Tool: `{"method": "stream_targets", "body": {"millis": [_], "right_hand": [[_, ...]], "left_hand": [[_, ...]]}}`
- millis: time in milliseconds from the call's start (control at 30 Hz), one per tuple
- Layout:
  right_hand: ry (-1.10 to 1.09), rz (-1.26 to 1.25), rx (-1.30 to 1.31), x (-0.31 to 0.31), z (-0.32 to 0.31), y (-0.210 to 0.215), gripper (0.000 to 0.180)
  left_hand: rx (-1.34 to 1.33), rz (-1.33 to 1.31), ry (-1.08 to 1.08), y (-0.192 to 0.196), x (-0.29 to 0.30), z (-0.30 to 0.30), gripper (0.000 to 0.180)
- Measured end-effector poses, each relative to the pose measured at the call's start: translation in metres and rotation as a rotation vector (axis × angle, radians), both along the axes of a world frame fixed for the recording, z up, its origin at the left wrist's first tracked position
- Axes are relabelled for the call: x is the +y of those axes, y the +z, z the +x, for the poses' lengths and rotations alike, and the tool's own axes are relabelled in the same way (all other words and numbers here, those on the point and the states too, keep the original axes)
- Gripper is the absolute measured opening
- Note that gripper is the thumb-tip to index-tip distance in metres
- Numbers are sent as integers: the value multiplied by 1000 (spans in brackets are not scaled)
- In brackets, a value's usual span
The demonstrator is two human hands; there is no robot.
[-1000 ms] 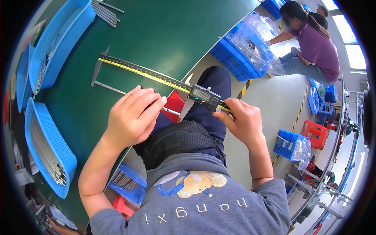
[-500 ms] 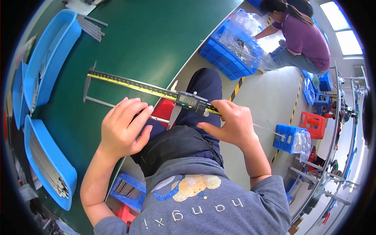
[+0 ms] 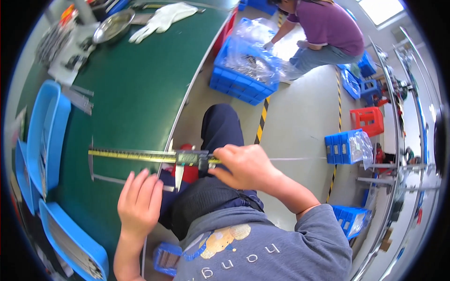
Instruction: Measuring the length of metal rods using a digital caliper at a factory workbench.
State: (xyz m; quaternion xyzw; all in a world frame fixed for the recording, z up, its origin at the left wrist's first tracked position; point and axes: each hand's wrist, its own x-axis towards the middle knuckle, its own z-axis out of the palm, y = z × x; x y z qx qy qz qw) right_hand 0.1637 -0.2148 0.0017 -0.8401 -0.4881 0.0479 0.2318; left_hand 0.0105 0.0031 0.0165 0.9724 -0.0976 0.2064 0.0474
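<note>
My right hand [image 3: 248, 166] grips the slider end of a digital caliper [image 3: 133, 155], thumb below and fingers above. The caliper lies almost level, its long scale pointing left over the green table and its small display near my right fingers. A thin metal rod [image 3: 110, 179] runs parallel below the scale, between the far-left jaw and the sliding jaw [image 3: 178, 177]. My left hand [image 3: 139, 203] is closed over the rod's middle, fingers lying across it; they hide part of the rod, and the left thumb is out of sight.
On the green table [image 3: 126, 84], light-blue baskets [image 3: 70, 241] of rods stand at left; loose rods [image 3: 78, 99], a metal bowl [image 3: 114, 25] and a white glove [image 3: 164, 19] lie farther back. Right of the table, a person [image 3: 323, 28] works by a blue crate [image 3: 243, 84]. Red stool [image 3: 368, 121] stands farther right.
My view has shifted, bringing the bowl and glove into sight. The caliper now lies more level. My left fingers have drawn closer together, and the left thumb has gone out of sight.
</note>
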Motion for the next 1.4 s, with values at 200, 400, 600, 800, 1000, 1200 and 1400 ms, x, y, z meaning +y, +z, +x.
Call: {"method": "stream_targets", "body": {"millis": [200,400,600,800,1000,1200,1400], "right_hand": [[14,14,52,2,-9,1,30],[26,28,68,1,-2,-2,30],[22,-73,116,11,1,2,30],[-46,72,39,-9,2,-6,31],[-47,49,83,-8,1,0,30],[-32,61,119,-4,5,1,30],[-17,32,119,-9,11,-3,29]], "left_hand": [[-209,-6,272,75,46,-89,12],[-413,349,561,104,161,-84,20],[-302,140,676,56,259,-95,18],[-133,-284,723,37,227,-69,29],[-134,-160,1120,75,199,-130,22],[527,-496,1709,59,183,-199,36],[392,-669,1605,50,180,-204,27]]}}
